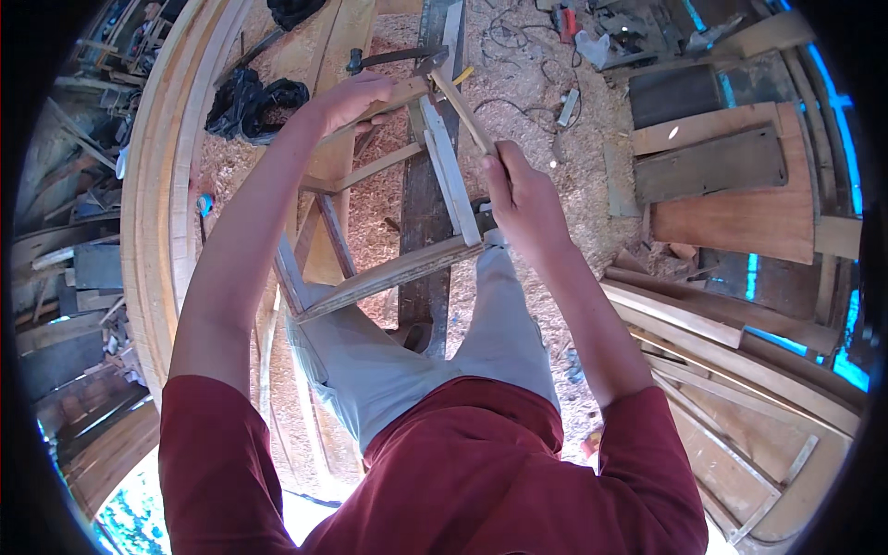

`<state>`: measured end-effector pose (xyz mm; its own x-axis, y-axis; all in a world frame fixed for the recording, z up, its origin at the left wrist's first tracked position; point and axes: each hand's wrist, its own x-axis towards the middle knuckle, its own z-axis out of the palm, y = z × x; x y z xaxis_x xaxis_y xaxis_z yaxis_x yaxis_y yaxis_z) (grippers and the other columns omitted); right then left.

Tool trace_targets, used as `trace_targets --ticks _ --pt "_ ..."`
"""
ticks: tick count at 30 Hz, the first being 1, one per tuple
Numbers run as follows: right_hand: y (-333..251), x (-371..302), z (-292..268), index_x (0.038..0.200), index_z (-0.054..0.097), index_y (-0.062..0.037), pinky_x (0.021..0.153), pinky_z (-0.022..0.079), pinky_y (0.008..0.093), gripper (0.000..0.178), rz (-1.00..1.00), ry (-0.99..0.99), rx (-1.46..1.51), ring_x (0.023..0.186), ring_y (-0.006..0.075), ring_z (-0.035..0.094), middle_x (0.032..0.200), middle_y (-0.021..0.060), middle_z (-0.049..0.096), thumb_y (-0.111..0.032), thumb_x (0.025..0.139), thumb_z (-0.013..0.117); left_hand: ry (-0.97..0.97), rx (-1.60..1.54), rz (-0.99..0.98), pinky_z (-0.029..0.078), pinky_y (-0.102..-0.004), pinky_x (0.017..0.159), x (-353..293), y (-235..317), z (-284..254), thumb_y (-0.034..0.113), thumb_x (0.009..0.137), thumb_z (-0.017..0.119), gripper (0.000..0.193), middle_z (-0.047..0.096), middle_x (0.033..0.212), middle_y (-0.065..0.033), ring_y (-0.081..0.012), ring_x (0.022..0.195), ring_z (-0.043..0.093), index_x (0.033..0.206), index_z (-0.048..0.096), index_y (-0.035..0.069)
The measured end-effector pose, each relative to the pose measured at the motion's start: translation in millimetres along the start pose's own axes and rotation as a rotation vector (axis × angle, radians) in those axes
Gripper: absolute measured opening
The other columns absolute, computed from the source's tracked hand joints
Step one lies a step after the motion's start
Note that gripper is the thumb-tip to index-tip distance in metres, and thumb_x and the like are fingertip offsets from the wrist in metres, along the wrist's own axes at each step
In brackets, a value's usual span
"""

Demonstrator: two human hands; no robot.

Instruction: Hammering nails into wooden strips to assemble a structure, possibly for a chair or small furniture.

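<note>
My right hand (525, 194) is closed around the pale wooden handle of a hammer (467, 116). The hammer's metal head is at the far right corner of a wooden frame (388, 276), against or just above the wood; contact is unclear. My left hand (356, 100) grips the frame's far rail, with fingers over the top and the thumb side partly hidden. The frame has several rails and legs and leans across my legs at its near end. Just beyond the far rail is a dark bar-shaped tool (400, 55) with a block at its left end.
Wood shavings (518, 83) cover the floor. Long planks (153, 185) run along the left. A black plastic bag (250, 106) and a blue tape measure (204, 203) lie there. Boards (731, 194) are stacked at right, and cables lie at the far right.
</note>
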<state>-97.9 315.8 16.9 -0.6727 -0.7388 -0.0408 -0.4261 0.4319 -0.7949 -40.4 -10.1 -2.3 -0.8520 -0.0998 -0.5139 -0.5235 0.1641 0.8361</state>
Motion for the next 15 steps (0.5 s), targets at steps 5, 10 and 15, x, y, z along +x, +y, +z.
trace_targets --ticks 5,10,15 --pt "-10.3 -2.2 -3.2 0.11 0.053 -0.0083 0.057 0.048 0.0548 0.024 -0.041 0.006 -0.224 0.065 0.0442 0.065 0.068 0.0201 0.063 -0.031 0.111 0.048 0.106 -0.047 0.053 0.038 -0.0265 0.052 1.5 -1.6 11.9 0.029 0.093 0.051 0.032 0.059 0.077 -0.0002 -0.0068 0.065 0.05 0.113 0.065 0.008" --pt "-33.2 -7.7 -0.7 0.112 0.053 -0.0097 0.056 0.047 0.0552 0.025 -0.079 0.066 -0.166 0.064 0.0443 0.065 0.067 0.0196 0.062 -0.033 0.112 0.046 -0.03 0.016 0.03 0.033 -0.028 0.05 5.4 -4.9 1.5 0.029 0.094 0.051 0.028 0.053 0.074 0.0005 -0.0072 0.062 0.043 0.108 0.063 0.008" --pt "-26.3 2.2 7.7 0.111 0.054 -0.01 0.056 0.046 0.055 0.023 -0.022 0.005 -0.32 0.063 0.0446 0.064 0.066 0.019 0.061 -0.032 0.111 0.047 -0.041 -0.021 0.062 0.03 -0.028 0.048 7.7 -13.5 -2.1 0.029 0.094 0.049 0.023 0.05 0.071 0.0001 -0.0077 0.059 0.039 0.098 0.059 0.009"
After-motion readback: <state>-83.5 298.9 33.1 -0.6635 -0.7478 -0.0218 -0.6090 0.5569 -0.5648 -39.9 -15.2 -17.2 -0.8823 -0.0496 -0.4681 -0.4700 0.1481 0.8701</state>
